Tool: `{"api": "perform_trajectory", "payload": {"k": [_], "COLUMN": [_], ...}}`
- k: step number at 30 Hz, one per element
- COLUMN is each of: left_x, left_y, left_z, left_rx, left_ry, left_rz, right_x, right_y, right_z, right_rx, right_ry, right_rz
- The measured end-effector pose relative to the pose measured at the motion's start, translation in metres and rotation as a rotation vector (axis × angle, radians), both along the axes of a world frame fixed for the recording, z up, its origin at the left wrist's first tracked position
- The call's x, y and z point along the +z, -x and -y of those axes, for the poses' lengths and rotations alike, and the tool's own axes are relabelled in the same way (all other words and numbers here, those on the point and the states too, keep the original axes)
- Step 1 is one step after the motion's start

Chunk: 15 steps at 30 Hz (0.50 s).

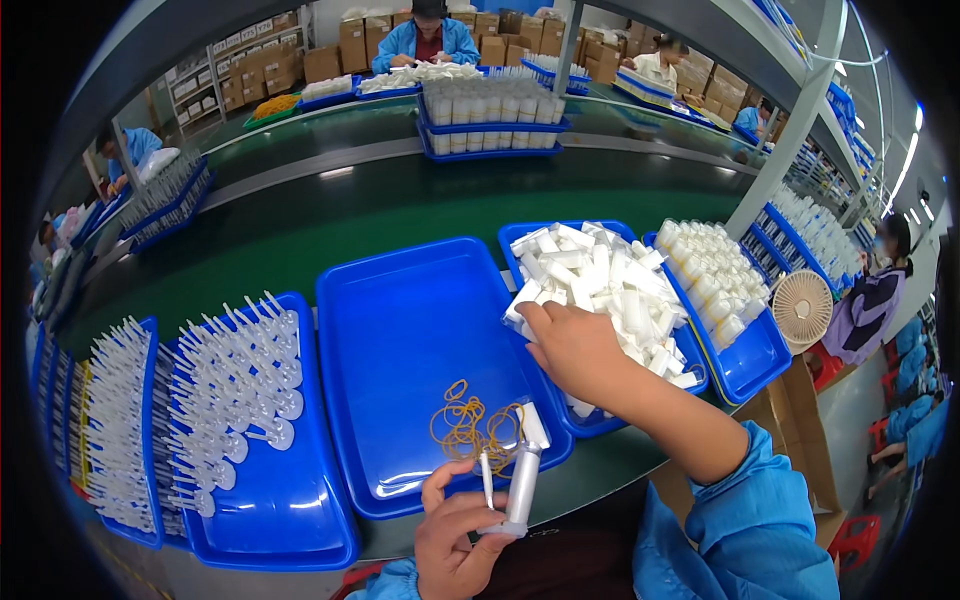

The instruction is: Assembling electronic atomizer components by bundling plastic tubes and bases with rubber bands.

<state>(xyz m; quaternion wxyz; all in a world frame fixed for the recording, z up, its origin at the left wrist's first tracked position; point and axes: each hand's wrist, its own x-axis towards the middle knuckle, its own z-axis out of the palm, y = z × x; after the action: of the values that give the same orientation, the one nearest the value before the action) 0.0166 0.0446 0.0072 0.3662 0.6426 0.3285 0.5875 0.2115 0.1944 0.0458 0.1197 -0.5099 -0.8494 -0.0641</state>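
Observation:
My left hand (462, 545) is closed around a plastic part at the near edge of the middle blue tray (405, 300). The part has a flat pale base, a thin white stem (487, 482) and a thicker translucent cylinder (522, 485), all pointing upward. Behind it lies a loose tangle of yellowish rubber bands (462, 425), and a white block-like piece (534, 425) shows beyond the cylinder's top. My right hand (575, 345) is over the left side of a heap of white plastic pieces (620, 280), fingers bent and closed downward; what is between the fingertips is hidden.
At left, a blue tray (270, 530) holds rows of clear stemmed parts (235, 390), beside stacked trays of similar parts (120, 430). On the right stand a tray of translucent cups (712, 280) and a beige fan (802, 308). Across the green bench (300, 215), people in blue work.

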Motion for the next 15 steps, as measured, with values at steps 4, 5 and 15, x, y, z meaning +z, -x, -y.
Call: {"api": "perform_trajectory", "payload": {"k": [4,5,15], "left_x": [0.003,0.001,0.002], "left_y": [0.001,0.002,-0.007], "left_z": [-0.001,-0.002,-0.006], "left_rx": [0.066,0.057,0.02], "left_ry": [-0.042,-0.083,-0.137], "left_rz": [-0.085,-0.125,-0.102], "right_x": [0.016,0.019,0.019], "right_y": [0.009,0.01,0.009], "right_z": [0.027,0.036,0.072], "right_rx": [0.079,0.099,0.059], "right_ry": [0.318,0.566,1.383], "right_rz": [-0.656,-0.957,-1.715]}}
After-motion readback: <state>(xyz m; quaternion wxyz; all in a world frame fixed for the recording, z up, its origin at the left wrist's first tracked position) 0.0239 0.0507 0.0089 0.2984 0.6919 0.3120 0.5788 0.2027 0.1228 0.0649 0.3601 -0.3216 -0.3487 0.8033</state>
